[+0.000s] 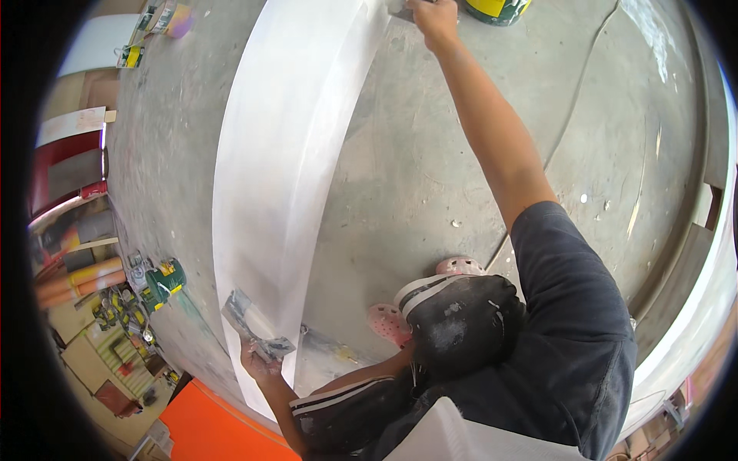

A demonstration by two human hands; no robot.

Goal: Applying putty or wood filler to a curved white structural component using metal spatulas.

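A long white panel (277, 138) with a raised lengthwise ridge runs from the top of the view down to my left side. My left hand (264, 364) is closed round a wide putty knife (254, 319), its blade smeared with grey and whitish filler, over the panel's near end. At full reach, my right hand (437, 21) is at the panel's far right edge. Its fingers are closed on a flat grey blade (401, 11), partly cut off by the picture's upper rim.
Just right of my right hand stands a green and yellow can (498, 9). Another green can (164, 281) is at the left, near cluttered tools. An orange sheet (219, 426) lies near lower left. A cord (573, 107) crosses the grey floor (430, 169). My pink clogs (388, 323) show beside my knee.
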